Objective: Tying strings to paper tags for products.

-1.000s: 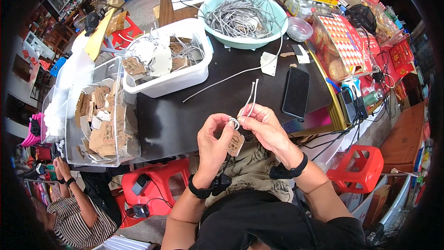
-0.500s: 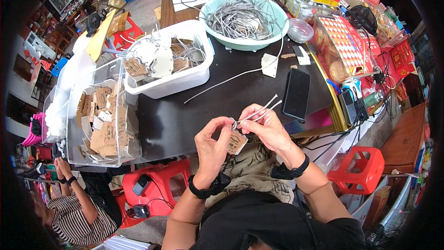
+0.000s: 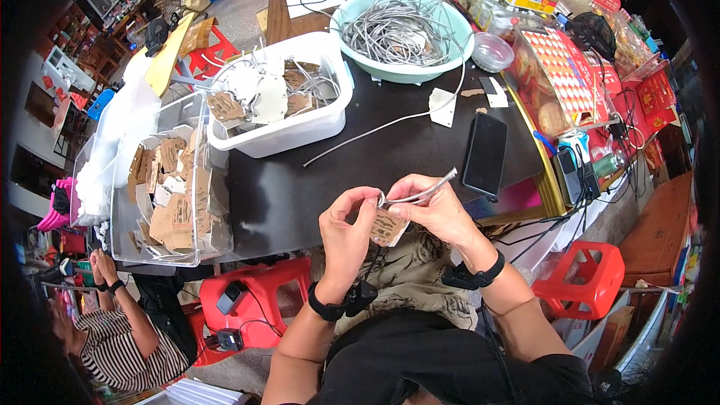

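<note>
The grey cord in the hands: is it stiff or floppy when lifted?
Probably floppy: the grey cord bends into a tight loop at the brown tag. Its free ends stick out fairly straight, so perhaps slightly springy. It looks thin and light.

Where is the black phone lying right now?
In the head view, the black phone lies flat on the dark table, to the right of centre, just beyond the right hand and below the teal bowl of grey cords.

The tag (image 3: 388, 226) looks like matt brown cardboard, its cord (image 3: 420, 193) smooth and grey. The surface (image 3: 375, 157) is dark and glossy; the tub (image 3: 300, 129) white plastic
</note>
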The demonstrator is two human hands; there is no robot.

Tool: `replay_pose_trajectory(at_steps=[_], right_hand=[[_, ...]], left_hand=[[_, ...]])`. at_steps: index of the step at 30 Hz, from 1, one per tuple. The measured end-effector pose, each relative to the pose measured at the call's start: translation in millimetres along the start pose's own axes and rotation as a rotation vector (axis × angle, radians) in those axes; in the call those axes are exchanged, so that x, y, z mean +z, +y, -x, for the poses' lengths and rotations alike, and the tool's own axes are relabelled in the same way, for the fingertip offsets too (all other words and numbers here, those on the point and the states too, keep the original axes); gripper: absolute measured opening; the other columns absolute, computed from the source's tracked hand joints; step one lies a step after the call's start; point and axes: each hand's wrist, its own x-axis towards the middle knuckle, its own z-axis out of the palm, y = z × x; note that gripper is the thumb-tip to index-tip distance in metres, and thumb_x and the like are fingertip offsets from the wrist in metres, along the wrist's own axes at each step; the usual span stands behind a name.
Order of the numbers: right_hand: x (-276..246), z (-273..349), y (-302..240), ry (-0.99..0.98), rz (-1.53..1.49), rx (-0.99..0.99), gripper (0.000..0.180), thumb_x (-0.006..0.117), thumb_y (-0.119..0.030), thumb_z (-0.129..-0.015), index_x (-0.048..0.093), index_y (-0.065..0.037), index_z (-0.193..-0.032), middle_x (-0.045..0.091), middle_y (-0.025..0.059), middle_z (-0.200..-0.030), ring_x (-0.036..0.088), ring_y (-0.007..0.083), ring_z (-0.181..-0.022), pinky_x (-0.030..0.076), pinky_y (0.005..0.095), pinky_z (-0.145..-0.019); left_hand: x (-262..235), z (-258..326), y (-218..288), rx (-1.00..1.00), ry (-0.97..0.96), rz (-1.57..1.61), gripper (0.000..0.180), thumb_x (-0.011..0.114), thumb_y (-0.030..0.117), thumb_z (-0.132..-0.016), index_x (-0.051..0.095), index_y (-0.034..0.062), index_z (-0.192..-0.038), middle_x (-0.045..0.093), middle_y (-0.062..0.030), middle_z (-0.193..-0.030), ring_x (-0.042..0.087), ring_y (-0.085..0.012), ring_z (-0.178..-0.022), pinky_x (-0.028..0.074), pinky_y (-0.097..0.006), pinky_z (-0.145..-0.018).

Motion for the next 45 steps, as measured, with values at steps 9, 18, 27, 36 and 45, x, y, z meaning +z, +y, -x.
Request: replay_pose_trajectory(at_steps=[9,18,27,36,45], right_hand=[[10.2,-2.5,2.1,0.098,0.287,-0.155,0.007,0.070,-0.003,-0.086,0.070,0.001,-0.091,0.066,0.0041,-0.085,0.060,0.0077,-0.078,0.048,0.0252,-0.069],[11.4,-2.7,21.1,0.104,-0.090,0.053,0.010,0.069,-0.007,-0.090,0.070,0.001,-0.094,0.068,0.0033,-0.086,0.061,0.0083,-0.079,0.049,0.0240,-0.071],[6.2,-2.0,33.8,0.020,-0.283,0.143,0.011,0.069,-0.009,-0.092,0.069,0.001,-0.097,0.069,0.0052,-0.087,0.063,0.0101,-0.078,0.051,0.0242,-0.069],[12.4,-1.6,37.5,0.076,-0.277,0.077,0.009,0.067,-0.004,-0.092,0.068,0.000,-0.099,0.067,0.0013,-0.088,0.060,0.0068,-0.081,0.049,0.0229,-0.073],[7.1,-3.0,28.4,0.067,-0.096,0.050,0.006,0.063,-0.003,-0.092,0.067,-0.001,-0.096,0.067,0.0009,-0.087,0.060,0.0061,-0.080,0.050,0.0233,-0.074]], left_hand=[[3.7,3.1,-5.2,0.009,0.010,0.072,0.010,0.062,0.005,-0.094,0.068,-0.0012,-0.099,0.070,-0.0021,-0.090,0.063,-0.0071,-0.084,0.050,-0.023,-0.078],[1.7,5.9,-6.4,0.034,0.043,0.022,0.011,0.063,0.004,-0.092,0.069,-0.0017,-0.100,0.072,-0.0048,-0.088,0.065,-0.0078,-0.082,0.052,-0.024,-0.075],[-6.4,9.7,-4.3,0.090,0.018,-0.248,0.013,0.067,0.002,-0.089,0.072,-0.0005,-0.101,0.075,-0.0129,-0.094,0.072,-0.0166,-0.087,0.055,-0.028,-0.078],[-0.2,6.3,-5.2,0.091,0.024,-0.188,0.013,0.066,0.003,-0.089,0.063,-0.0015,-0.101,0.071,-0.0105,-0.091,0.070,-0.0162,-0.084,0.054,-0.029,-0.079],[-2.5,5.5,-13.7,0.177,-0.010,-0.232,0.014,0.064,0.001,-0.091,0.061,-0.0029,-0.104,0.069,-0.0067,-0.093,0.065,-0.0111,-0.086,0.051,-0.025,-0.077]])
